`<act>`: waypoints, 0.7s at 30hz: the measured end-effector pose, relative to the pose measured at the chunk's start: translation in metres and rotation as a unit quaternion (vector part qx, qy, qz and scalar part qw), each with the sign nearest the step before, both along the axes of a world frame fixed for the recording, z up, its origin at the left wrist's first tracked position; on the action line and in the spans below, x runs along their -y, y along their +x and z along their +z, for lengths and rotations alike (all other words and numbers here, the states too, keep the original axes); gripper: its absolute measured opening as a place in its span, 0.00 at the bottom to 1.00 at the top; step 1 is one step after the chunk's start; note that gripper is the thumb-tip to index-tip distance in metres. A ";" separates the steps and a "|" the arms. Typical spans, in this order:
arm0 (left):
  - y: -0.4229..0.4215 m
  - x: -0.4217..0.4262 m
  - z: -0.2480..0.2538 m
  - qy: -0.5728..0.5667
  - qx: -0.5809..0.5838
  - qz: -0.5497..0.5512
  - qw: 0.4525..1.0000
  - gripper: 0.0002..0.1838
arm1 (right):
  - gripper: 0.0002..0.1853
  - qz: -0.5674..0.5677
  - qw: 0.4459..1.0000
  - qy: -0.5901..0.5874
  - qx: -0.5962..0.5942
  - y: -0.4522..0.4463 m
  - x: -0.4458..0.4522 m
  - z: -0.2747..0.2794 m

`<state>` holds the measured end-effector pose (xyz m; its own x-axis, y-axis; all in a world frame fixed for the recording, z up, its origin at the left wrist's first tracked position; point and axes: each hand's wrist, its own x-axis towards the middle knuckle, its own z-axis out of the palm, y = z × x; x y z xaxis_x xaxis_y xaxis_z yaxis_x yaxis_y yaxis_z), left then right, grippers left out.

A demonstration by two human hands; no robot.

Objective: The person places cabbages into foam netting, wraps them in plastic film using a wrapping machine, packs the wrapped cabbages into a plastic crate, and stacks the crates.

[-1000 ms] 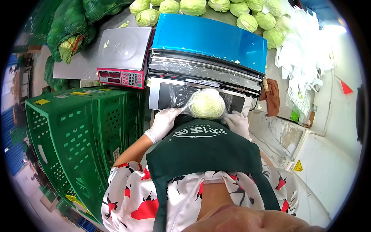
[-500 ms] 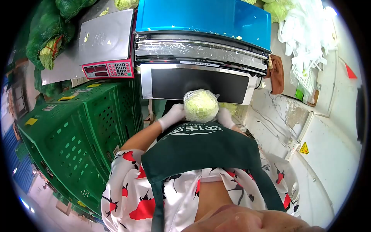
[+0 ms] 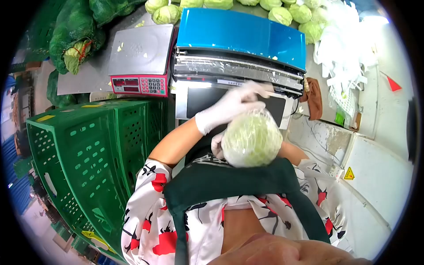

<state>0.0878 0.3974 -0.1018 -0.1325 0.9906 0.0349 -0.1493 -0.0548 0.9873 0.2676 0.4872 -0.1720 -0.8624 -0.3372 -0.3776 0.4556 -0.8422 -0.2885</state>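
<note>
A round cabbage [image 3: 252,138] in clear plastic film is held up in front of my apron. My right hand [image 3: 217,146], white-gloved, supports it from behind and below; only its fingers curl into view at the cabbage's left side. Just above the cabbage is my left hand [image 3: 236,105], also gloved, its fingers stretched out toward the right and slightly blurred. Beyond them stands the wrapping machine [image 3: 240,31] with its blue cover, a film roll [image 3: 234,66] and a dark plate [image 3: 203,99] at its front, partly covered by my left hand.
A red-edged weighing scale [image 3: 140,53] stands left of the machine. Green crates [image 3: 84,132] are stacked at my left. Unwrapped cabbages [image 3: 280,16] lie behind the machine. White plastic bags [image 3: 344,44] and a brown cloth [image 3: 312,99] are on the right; green net sacks [image 3: 73,39] are far left.
The wrapped cabbage has come up and nearer to me, off the front of the plate. My left hand has left its side and risen above it. The view has shifted.
</note>
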 end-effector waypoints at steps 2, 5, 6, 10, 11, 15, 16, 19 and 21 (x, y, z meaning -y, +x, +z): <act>0.003 0.010 -0.001 0.099 0.041 -0.104 0.989 0.23 | 0.25 0.033 0.975 0.178 -0.127 -0.011 -0.011 0.016; 0.001 0.049 0.024 -0.043 0.338 -0.143 0.929 0.39 | 0.24 0.063 0.636 0.719 -0.274 -0.019 -0.026 0.027; -0.002 0.063 0.022 -0.090 0.305 -0.111 0.942 0.52 | 0.20 0.077 0.529 0.820 -0.203 -0.019 -0.026 0.028; -0.008 0.106 0.059 -0.099 0.307 0.041 0.946 0.63 | 0.17 0.027 0.623 0.782 -0.030 -0.007 -0.066 0.054; -0.010 0.115 0.056 -0.108 0.284 0.106 0.947 0.62 | 0.16 -0.019 0.674 0.739 0.011 -0.008 -0.079 0.067; -0.024 0.156 0.131 0.062 0.007 0.437 0.897 0.59 | 0.15 -0.151 0.665 0.731 0.017 -0.014 -0.160 0.075; -0.035 0.173 0.144 0.099 -0.133 0.549 0.819 0.59 | 0.15 -0.208 0.732 0.648 0.031 -0.020 -0.186 0.071; -0.072 0.233 0.192 0.072 -0.448 0.757 0.470 0.59 | 0.16 -0.256 0.664 0.699 0.066 -0.044 -0.258 0.057; -0.081 0.263 0.228 -0.044 -0.599 0.738 0.309 0.57 | 0.19 -0.241 0.634 0.732 0.063 -0.068 -0.304 0.050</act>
<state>0.0064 0.1342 0.1260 -0.3870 -0.1129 0.9152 0.4490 0.8438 0.2940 0.1992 0.7908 -0.1221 -0.6640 0.7456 -0.0566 0.3434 0.2368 -0.9088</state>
